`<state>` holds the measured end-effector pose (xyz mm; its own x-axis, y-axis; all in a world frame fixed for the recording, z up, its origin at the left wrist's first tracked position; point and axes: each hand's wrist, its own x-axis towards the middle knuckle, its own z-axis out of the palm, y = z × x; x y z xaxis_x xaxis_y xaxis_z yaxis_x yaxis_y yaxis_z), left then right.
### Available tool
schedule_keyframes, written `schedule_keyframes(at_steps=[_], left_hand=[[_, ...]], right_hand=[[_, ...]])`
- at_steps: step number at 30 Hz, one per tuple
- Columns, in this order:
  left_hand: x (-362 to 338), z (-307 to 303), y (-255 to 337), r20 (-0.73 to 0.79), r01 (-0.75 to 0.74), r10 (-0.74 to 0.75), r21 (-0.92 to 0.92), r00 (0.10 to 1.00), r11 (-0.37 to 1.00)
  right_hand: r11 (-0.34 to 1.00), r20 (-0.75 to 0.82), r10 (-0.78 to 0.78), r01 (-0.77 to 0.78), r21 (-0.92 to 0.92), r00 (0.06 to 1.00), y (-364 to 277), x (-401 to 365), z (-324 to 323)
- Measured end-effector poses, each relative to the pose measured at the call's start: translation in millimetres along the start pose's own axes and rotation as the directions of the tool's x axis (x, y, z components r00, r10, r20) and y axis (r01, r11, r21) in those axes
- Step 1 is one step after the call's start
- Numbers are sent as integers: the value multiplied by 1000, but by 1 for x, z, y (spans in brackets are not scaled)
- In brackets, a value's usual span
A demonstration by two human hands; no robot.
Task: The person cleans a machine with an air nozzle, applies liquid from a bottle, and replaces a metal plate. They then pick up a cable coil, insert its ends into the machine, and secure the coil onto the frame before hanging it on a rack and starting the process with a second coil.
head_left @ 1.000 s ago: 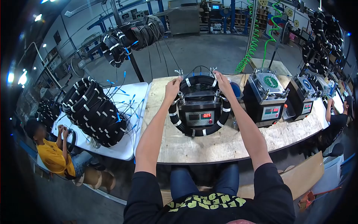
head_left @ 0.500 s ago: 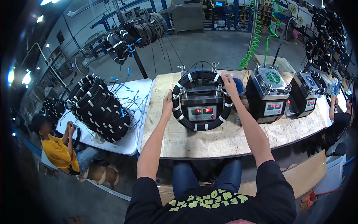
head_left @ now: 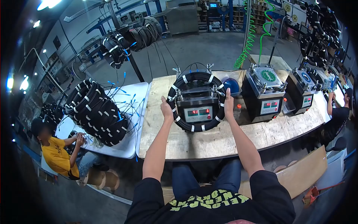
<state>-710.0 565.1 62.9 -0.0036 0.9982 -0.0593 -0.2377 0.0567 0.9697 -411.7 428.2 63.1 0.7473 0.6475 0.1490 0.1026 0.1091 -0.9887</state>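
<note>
A black cable coil (head_left: 203, 127) with white ties is upright in front of a metal machine, and the machine's red display (head_left: 198, 113) shows through the ring. My left hand (head_left: 166, 108) grips the coil's left side. On the right side my right hand (head_left: 228, 105) holds the same coil, fingers pointing up. Metal clamp posts of the machine stand at the ring's upper part. Behind my right hand sits a blue round container (head_left: 231, 85).
Two similar machines (head_left: 264, 95) (head_left: 304, 89) stand to the right on the wooden table (head_left: 160, 143). Stacked black coils (head_left: 97, 114) lie on the white table (head_left: 128, 147) at left. One co-worker (head_left: 57, 153) sits at left, another (head_left: 341, 115) at right. A green spiral hose (head_left: 248, 43) hangs behind.
Both hands have shifted lower on the coil's sides, the right one from its upper right. The view has turned slightly. The left co-worker's hands have moved, and the display digits differ.
</note>
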Motion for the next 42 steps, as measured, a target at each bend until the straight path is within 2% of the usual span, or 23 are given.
schedule_keyframes(at_steps=[2,5,7,8,11,12,15,16,19,24,28,31,33,34,37,38,41,42], left_hand=[[-22,5,15,-41,-35,37,38,998,999],[-33,5,-2,-101,-359,418,358,903,862],[-41,9,-11,-183,-410,517,415,836,812],[-45,10,-17,-221,-430,563,447,796,784],[-65,20,-19,-279,-493,597,364,752,790],[-72,20,-24,-287,-469,567,344,772,813],[-85,22,-37,-316,-417,490,274,812,867],[-89,22,-42,-318,-407,479,268,818,873],[-96,24,-43,-319,-413,500,303,805,859],[-91,17,-49,-280,-421,527,360,802,833],[-85,-4,-47,-120,-385,447,344,887,856],[-77,-23,-44,20,-358,364,244,931,901],[-64,-32,-36,88,-288,280,105,956,952],[-60,-33,-26,128,-178,166,85,978,980],[-30,-34,9,278,-14,-40,190,960,982],[-16,-29,23,331,-25,-56,234,942,972],[-3,3,74,386,-173,48,295,921,940],[2,13,89,391,-182,37,340,919,923]], right_hand=[[998,-37,-27,25,-53,999,2,-1,-3],[986,-117,-169,167,-20,979,-3,-20,5],[953,-176,-283,298,60,943,1,-36,11],[949,-152,-291,305,82,945,12,-39,11],[938,-175,-337,346,22,925,26,-54,11],[973,-84,-223,227,34,971,20,-66,4],[970,-74,-240,237,-54,968,3,-98,4],[972,-77,-234,233,-30,969,1,-105,5],[984,-92,-180,180,-9,979,5,-112,7],[980,-47,-196,193,-55,979,16,-104,3],[980,34,-191,193,-41,981,18,-99,-6],[967,180,-225,243,-79,957,19,-80,-21],[998,270,-61,66,-11,961,11,-68,-34],[1000,319,20,-27,17,948,9,-61,-39],[998,341,-61,63,6,938,0,-27,-40],[999,306,-33,23,36,951,-21,-21,-38],[974,303,-221,195,115,927,-25,32,-15],[975,315,-222,217,51,923,-38,43,-10]])
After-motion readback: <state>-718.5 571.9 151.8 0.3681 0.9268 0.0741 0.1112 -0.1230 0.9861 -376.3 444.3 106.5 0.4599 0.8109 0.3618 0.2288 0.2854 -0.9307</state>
